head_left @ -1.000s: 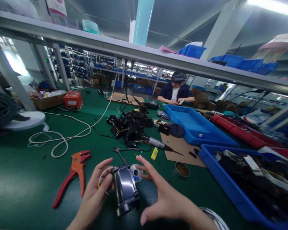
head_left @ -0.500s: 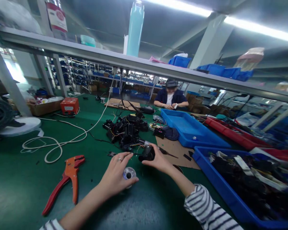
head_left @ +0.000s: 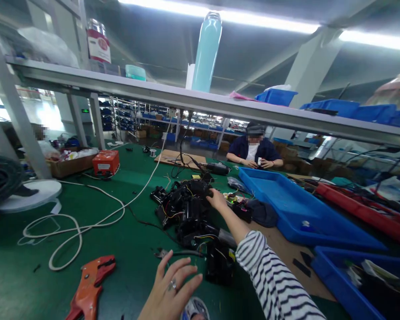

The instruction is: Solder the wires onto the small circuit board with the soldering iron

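My right hand point(head_left: 217, 201) reaches to the far side of a pile of black plastic parts point(head_left: 190, 213) with loose thin wires. Its fingers close on a black part point(head_left: 200, 187) there; the fingertips are partly hidden. Low in the picture, my left hand point(head_left: 175, 284) is open, fingers spread and a ring on one. Beside its thumb stands a small spool point(head_left: 196, 307), cut off by the lower edge. A single black housing point(head_left: 220, 264) with a yellow label lies right of the left hand. Small cutters point(head_left: 160, 253) lie just beyond my left fingertips.
Orange-red wire strippers point(head_left: 91, 284) and a coiled white cable point(head_left: 80, 231) lie left. Blue trays point(head_left: 315, 238) stand right, near cardboard point(head_left: 286, 253). A shelf point(head_left: 146, 91) with a bottle point(head_left: 208, 53) crosses above. A co-worker point(head_left: 255, 146) sits opposite.
My right hand has let go of the black housing near the spool and moved forward to the pile. My left hand's fingers have spread and lifted. The view has shifted.
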Available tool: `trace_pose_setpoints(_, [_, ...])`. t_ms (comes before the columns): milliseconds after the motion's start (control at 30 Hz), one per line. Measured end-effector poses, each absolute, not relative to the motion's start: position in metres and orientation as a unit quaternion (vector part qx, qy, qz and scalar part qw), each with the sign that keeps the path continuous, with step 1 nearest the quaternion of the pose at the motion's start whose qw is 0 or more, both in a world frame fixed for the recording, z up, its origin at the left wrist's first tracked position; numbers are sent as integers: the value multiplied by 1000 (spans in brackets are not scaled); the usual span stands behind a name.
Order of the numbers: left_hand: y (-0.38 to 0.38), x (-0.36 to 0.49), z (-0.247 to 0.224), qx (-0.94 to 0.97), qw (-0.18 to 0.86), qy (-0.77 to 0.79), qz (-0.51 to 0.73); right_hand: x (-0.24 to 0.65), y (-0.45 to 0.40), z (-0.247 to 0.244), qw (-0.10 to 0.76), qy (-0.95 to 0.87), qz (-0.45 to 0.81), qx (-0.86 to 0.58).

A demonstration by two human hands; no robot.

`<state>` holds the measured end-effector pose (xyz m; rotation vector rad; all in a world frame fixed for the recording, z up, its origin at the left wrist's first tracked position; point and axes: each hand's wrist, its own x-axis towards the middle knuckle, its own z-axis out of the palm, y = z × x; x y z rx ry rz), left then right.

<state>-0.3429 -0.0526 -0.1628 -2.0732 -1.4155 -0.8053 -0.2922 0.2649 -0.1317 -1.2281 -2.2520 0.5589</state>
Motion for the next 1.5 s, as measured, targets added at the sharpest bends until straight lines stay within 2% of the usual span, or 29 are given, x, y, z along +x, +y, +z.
trace_pose_setpoints(133, [-48, -341, -171, -748, 260, -521, -321, -293, 270, -129, 320, -816, 189, -444])
trace_pose_setpoints(300, [-58, -334, -158, -716, 229, -558, -353, -248, 265, -88, 456, -780, 187, -387])
trace_pose_setpoints(400, [-64, -334, -145, -723, 220, -570, -321, -213, 242, -66, 512, -757, 214, -345])
trace_pose_setpoints(533, [-66, -339, -135, -689, 232, -580, -366, -180, 193, -52, 552, -740, 253, -289])
trace_pose_setpoints(667, [-70, -340, -120, -638, 248, -584, -437, -166, 149, -45, 544, -742, 301, -252])
trace_pose_setpoints(800, [-77, -331, -94, -650, 263, -554, -449, -166, 119, -42, 535, -737, 343, -231])
trace_pose_setpoints(1000, [-70, -314, -60, -707, 300, -521, -374, -177, 91, -53, 496, -743, 399, -204])
trace_pose_setpoints(1200, [-63, -308, -50, -772, 294, -487, -284, -188, 73, -70, 428, -747, 468, -200])
trace_pose_setpoints(1267, [-63, -308, -49, -781, 259, -476, -310, -192, 67, -73, 403, -748, 488, -199])
trace_pose_setpoints(1333, [-65, -308, -47, -773, 163, -480, -382, -195, 60, -77, 378, -754, 500, -195])
trace_pose_setpoints(1500, [-75, -308, -31, -611, -260, -476, -576, -197, 45, -87, 251, -729, 605, -197])
